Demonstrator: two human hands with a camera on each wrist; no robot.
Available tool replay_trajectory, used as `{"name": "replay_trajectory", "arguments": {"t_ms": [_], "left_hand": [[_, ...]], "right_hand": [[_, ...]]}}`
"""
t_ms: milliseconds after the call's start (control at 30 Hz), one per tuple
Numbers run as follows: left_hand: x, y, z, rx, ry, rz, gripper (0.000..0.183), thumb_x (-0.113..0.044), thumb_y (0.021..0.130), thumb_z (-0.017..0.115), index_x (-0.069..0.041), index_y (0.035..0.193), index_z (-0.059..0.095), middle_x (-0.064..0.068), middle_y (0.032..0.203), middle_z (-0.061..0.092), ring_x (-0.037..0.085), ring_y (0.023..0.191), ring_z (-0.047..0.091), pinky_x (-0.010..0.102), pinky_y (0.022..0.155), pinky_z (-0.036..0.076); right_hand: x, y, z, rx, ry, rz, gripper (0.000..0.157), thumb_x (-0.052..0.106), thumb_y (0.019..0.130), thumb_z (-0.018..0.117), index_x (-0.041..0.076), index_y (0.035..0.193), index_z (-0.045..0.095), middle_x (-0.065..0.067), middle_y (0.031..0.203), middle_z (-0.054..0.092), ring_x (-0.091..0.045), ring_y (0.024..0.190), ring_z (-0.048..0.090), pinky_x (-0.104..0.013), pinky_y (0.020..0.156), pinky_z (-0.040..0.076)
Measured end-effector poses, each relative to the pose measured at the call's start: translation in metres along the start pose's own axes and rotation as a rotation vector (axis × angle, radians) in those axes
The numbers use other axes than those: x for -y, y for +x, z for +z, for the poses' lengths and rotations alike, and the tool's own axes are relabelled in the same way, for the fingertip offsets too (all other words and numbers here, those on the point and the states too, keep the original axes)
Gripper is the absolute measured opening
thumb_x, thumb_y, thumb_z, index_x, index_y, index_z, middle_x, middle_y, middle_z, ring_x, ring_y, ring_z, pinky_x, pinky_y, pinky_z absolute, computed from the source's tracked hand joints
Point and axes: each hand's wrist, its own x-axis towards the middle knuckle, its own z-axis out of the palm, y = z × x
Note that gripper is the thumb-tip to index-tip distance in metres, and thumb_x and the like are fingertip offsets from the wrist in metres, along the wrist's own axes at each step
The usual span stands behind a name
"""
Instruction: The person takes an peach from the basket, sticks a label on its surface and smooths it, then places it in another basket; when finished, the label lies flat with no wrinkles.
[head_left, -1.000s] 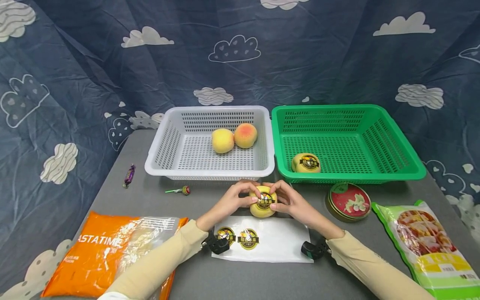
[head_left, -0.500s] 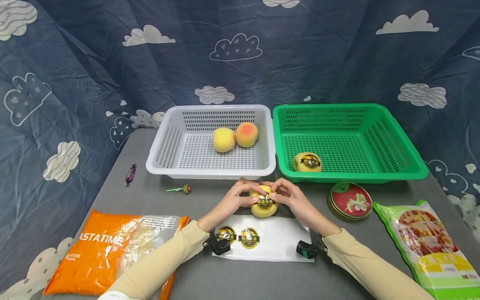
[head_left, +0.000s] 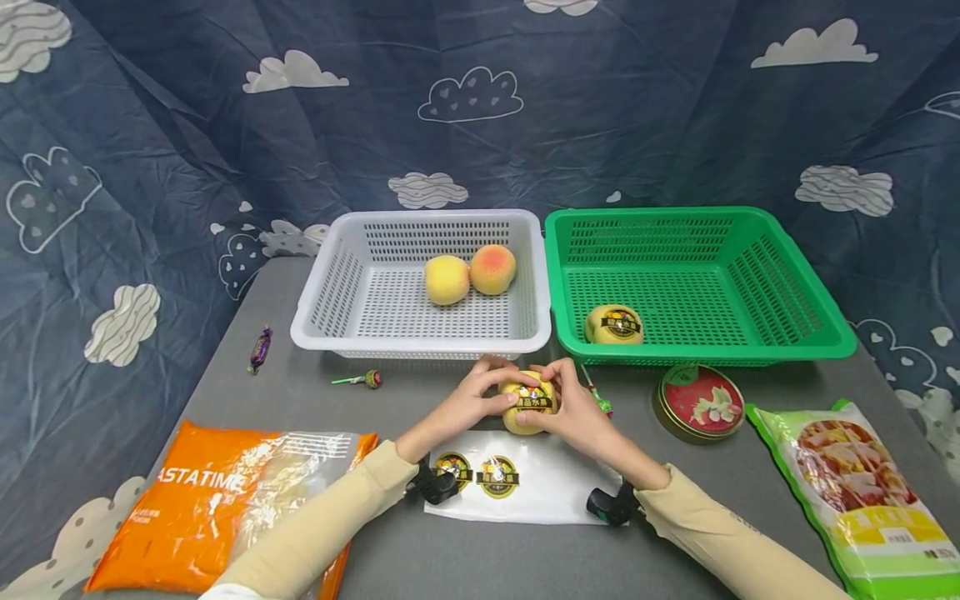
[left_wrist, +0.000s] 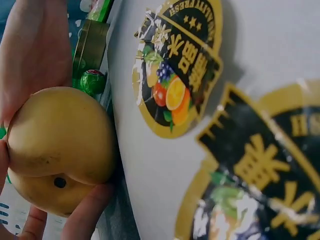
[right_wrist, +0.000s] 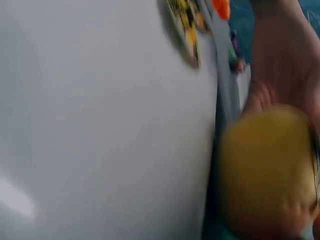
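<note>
A yellow peach [head_left: 529, 424] with a round black-and-gold sticker [head_left: 534, 402] on its upper front is between both hands, just behind a white sticker sheet [head_left: 555, 479]. From the left, my left hand [head_left: 471, 402] grips the peach with thumb and fingers. My right hand [head_left: 577, 415] holds its other side, fingertips at the sticker's upper edge and thumb low on the front. In the left wrist view the peach's bare side [left_wrist: 60, 135] shows a cleft and a small dark spot. Two more stickers [head_left: 497, 477] lie on the sheet's left part.
A white basket [head_left: 420, 343] with two peaches stands behind, beside a green basket [head_left: 712, 352] holding one stickered peach. Around lie a red round tin [head_left: 699, 402], two lollipops [head_left: 371, 379], a purple candy [head_left: 260, 350], an orange pasta bag [head_left: 195, 508] and a green food bag [head_left: 862, 492].
My right hand has shifted slightly left, its thumb moving from the sticker down to the peach's front. A green-wrapped lollipop now shows to its right. My left hand stays nearly still.
</note>
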Motion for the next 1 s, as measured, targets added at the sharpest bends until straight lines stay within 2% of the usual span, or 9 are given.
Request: {"name": "replay_trajectory", "arguments": {"t_ms": [67,100,233,333,500,567,700,867,1000], "left_hand": [[0.001,0.0,0.0,0.002,0.032,0.023,0.026,-0.004,0.089,0.053,0.0,0.114,0.059,0.021,0.121,0.039,0.031,0.113,0.035,0.044,0.095,0.029],[0.001,-0.001,-0.001,0.002,0.036,0.027,0.026,-0.004,0.089,0.054,0.0,0.114,0.059,0.021,0.121,0.04,0.031,0.113,0.035,0.044,0.095,0.029],[0.003,-0.002,-0.001,0.013,0.019,0.028,0.027,-0.003,0.088,0.055,0.001,0.114,0.059,0.021,0.121,0.039,0.031,0.113,0.035,0.048,0.095,0.029],[0.006,-0.002,-0.002,0.023,0.008,0.039,0.027,-0.003,0.088,0.054,0.002,0.114,0.058,0.02,0.121,0.039,0.03,0.113,0.035,0.047,0.095,0.029],[0.026,0.002,0.002,0.018,0.024,0.014,0.029,-0.011,0.087,0.058,-0.008,0.116,0.061,0.009,0.12,0.04,0.021,0.112,0.036,0.043,0.094,0.03],[0.033,0.005,0.005,0.004,0.038,-0.001,0.031,-0.016,0.085,0.063,-0.014,0.116,0.062,0.004,0.12,0.042,0.016,0.112,0.035,0.041,0.094,0.03],[0.036,0.007,0.008,-0.034,0.074,-0.004,0.035,-0.021,0.077,0.072,-0.018,0.11,0.064,0.001,0.12,0.045,0.013,0.112,0.034,0.036,0.093,0.031],[0.037,0.005,0.01,-0.046,0.091,0.002,0.032,-0.024,0.08,0.069,-0.021,0.111,0.063,-0.001,0.118,0.042,0.013,0.11,0.033,0.037,0.09,0.031],[0.037,0.003,0.01,-0.017,0.107,-0.003,0.031,-0.029,0.085,0.063,-0.027,0.115,0.06,-0.003,0.119,0.036,0.013,0.111,0.03,0.04,0.09,0.031]], "right_hand": [[0.001,0.0,0.002,-0.029,-0.071,-0.012,0.057,0.027,0.074,0.075,0.005,0.102,0.031,-0.021,0.13,0.044,-0.031,0.117,0.044,-0.045,0.093,0.037],[0.001,0.0,0.002,-0.027,-0.069,-0.018,0.056,0.027,0.074,0.075,0.005,0.102,0.031,-0.021,0.129,0.045,-0.031,0.117,0.044,-0.045,0.093,0.037],[-0.003,0.001,-0.006,0.061,0.101,-0.024,0.048,0.015,0.077,0.072,0.003,0.103,0.034,-0.02,0.133,0.04,-0.031,0.123,0.038,-0.044,0.099,0.03],[-0.008,0.001,-0.014,0.129,0.246,-0.013,0.042,0.006,0.079,0.068,0.0,0.106,0.036,-0.021,0.134,0.038,-0.03,0.125,0.035,-0.039,0.099,0.031],[-0.013,0.002,-0.022,0.196,0.38,0.025,0.036,-0.001,0.082,0.062,-0.005,0.107,0.037,-0.022,0.135,0.036,-0.028,0.127,0.03,-0.032,0.1,0.03],[-0.014,0.002,-0.023,0.203,0.389,0.034,0.036,-0.001,0.082,0.061,-0.005,0.108,0.036,-0.022,0.135,0.035,-0.029,0.128,0.029,-0.035,0.101,0.028],[-0.013,0.003,-0.022,0.197,0.359,0.043,0.036,0.006,0.083,0.063,-0.004,0.106,0.037,-0.022,0.136,0.035,-0.03,0.127,0.031,-0.038,0.101,0.028],[-0.014,0.005,-0.022,0.181,0.361,0.057,0.03,0.008,0.085,0.061,-0.004,0.103,0.04,-0.022,0.133,0.039,-0.03,0.123,0.037,-0.032,0.09,0.041],[-0.016,0.006,-0.025,0.193,0.393,0.056,0.024,0.003,0.086,0.057,-0.006,0.102,0.041,-0.022,0.133,0.04,-0.029,0.124,0.035,-0.029,0.087,0.043]]}}
